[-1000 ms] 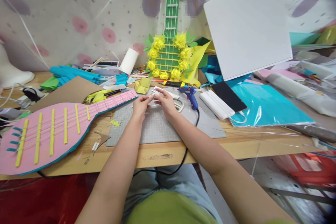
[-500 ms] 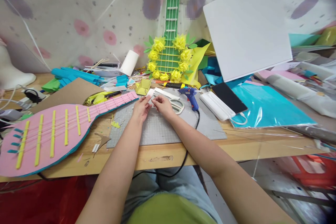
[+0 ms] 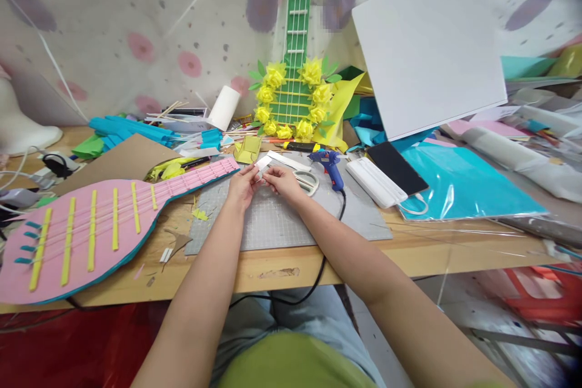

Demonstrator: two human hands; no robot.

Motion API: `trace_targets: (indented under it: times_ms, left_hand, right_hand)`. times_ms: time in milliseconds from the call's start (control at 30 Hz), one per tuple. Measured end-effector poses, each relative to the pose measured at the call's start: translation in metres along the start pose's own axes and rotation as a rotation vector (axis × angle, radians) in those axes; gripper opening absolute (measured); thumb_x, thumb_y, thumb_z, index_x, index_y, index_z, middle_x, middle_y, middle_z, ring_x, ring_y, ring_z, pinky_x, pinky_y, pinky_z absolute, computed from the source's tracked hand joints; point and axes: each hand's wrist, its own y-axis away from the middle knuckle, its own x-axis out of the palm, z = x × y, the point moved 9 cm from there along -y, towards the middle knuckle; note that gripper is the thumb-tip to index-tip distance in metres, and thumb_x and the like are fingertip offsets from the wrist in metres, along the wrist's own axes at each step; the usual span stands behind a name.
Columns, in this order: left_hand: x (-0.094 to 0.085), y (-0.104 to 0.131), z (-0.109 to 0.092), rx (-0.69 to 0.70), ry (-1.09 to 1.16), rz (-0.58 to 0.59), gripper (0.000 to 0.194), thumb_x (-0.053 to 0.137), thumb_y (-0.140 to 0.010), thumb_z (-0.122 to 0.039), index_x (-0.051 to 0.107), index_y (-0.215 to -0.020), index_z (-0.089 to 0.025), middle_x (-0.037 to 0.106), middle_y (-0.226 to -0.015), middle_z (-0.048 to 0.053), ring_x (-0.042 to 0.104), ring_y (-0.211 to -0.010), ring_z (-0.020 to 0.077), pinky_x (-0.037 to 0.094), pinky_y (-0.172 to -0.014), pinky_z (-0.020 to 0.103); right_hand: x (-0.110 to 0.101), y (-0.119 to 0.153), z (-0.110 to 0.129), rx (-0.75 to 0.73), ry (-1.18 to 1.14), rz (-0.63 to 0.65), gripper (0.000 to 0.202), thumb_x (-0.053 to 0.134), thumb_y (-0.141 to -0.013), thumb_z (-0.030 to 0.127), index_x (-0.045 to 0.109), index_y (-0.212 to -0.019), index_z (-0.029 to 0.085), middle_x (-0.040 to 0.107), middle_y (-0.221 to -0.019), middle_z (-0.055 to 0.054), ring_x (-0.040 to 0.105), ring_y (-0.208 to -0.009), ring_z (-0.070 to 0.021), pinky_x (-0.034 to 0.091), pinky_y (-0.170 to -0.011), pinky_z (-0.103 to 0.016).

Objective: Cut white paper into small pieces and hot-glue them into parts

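Over the grey cutting mat [image 3: 273, 224], my left hand [image 3: 244, 185] holds a small white piece [image 3: 263, 162] between closed fingers. My right hand [image 3: 280, 182] is pinched close beside it, its fingertips nearly meeting the left ones; what they grip is too small to make out. Scissors with pale handles [image 3: 308, 182] lie partly behind my right hand. To their right rests a blue glue gun [image 3: 330, 165], its black cord running down over the table edge. A pink guitar-shaped cutout [image 3: 102, 224] with yellow strips lies at the left.
A green instrument shape with yellow flowers [image 3: 291, 97] stands at the back. Right of the mat are a white power bank [image 3: 376, 182], a black phone [image 3: 398, 168] and a blue plastic-wrapped sheet [image 3: 473, 185]. A white board [image 3: 430, 48] leans behind them. Brown cardboard [image 3: 118, 163] lies at left.
My left hand has shifted very slightly left and down with the white piece. My right hand stays nearly in place, and the objects on the table have not moved.
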Motion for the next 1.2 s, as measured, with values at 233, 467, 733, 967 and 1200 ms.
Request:
trace_targets:
  times_ms: [233, 467, 733, 967, 1200]
  left_hand:
    - [-0.002, -0.001, 0.000, 0.011, -0.018, -0.018, 0.011, 0.062, -0.066, -0.006, 0.062, -0.075, -0.011, 0.049, -0.049, -0.005, 0.040, -0.038, 0.0015, 0.046, -0.046, 0.017]
    - [0.000, 0.002, 0.001, 0.032, -0.097, -0.027, 0.013, 0.065, -0.062, -0.007, 0.064, -0.075, -0.010, 0.051, -0.051, -0.004, 0.041, -0.038, 0.0019, 0.048, -0.047, 0.019]
    - [-0.003, 0.001, -0.001, 0.072, -0.107, -0.064, 0.022, 0.073, -0.053, -0.012, 0.064, -0.072, -0.011, 0.051, -0.050, -0.005, 0.042, -0.038, 0.0023, 0.044, -0.045, 0.019]
    - [-0.006, 0.004, -0.003, 0.065, -0.136, -0.108, 0.032, 0.078, -0.044, -0.016, 0.062, -0.071, -0.011, 0.055, -0.055, -0.004, 0.041, -0.038, 0.0015, 0.037, -0.042, 0.018]
    - [-0.009, 0.003, -0.004, 0.051, -0.174, -0.122, 0.039, 0.081, -0.036, -0.021, 0.058, -0.067, -0.013, 0.048, -0.047, -0.008, 0.035, -0.036, 0.0003, 0.031, -0.040, 0.016]
  right_hand:
    - [-0.001, 0.005, 0.003, 0.082, -0.306, -0.043, 0.035, 0.071, -0.057, 0.029, 0.048, -0.082, 0.018, 0.061, -0.069, 0.002, 0.060, -0.062, -0.0101, 0.051, -0.055, -0.024]
    - [-0.029, 0.004, 0.010, -0.049, -0.425, -0.288, 0.036, 0.068, -0.057, 0.018, 0.044, -0.084, 0.018, 0.059, -0.062, 0.006, 0.059, -0.058, -0.0079, 0.051, -0.071, -0.028]
    - [-0.027, 0.005, 0.014, -0.087, -0.475, -0.279, 0.036, 0.068, -0.053, 0.017, 0.045, -0.081, 0.018, 0.059, -0.056, 0.008, 0.058, -0.054, -0.0078, 0.051, -0.068, -0.027]
    - [-0.025, 0.004, 0.014, -0.084, -0.470, -0.253, 0.037, 0.070, -0.052, 0.019, 0.046, -0.081, 0.019, 0.059, -0.053, 0.008, 0.058, -0.053, -0.0082, 0.051, -0.067, -0.027]
    - [-0.018, 0.004, 0.014, -0.059, -0.495, -0.202, 0.039, 0.071, -0.050, 0.019, 0.046, -0.080, 0.019, 0.060, -0.056, 0.008, 0.059, -0.054, -0.0085, 0.051, -0.069, -0.028]
